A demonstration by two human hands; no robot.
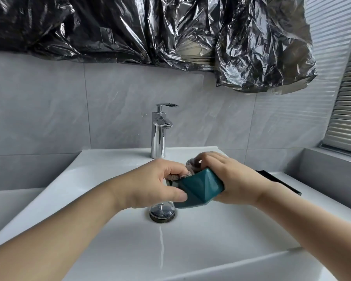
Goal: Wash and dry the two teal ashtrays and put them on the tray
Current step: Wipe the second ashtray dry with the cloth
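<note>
Head view, from the left: the left hand (150,183) reaches over the white sink (109,240), its grip curled, thumb pressed on the near face of the teal ashtray (201,186) and fingers bent over the grey cloth (188,169); the ashtray is held tilted above the basin, just over the drain (162,213); the cloth is bunched at its top opening; behind stands the chrome faucet (159,130), with no water seen at its spout; a thin trickle streaks the basin floor below the drain; the right hand (231,179) cups the ashtray's right side, its grip curled around it with fingertips on the cloth; further right, a dark tray (280,181) edge lies on the sink rim.
</note>
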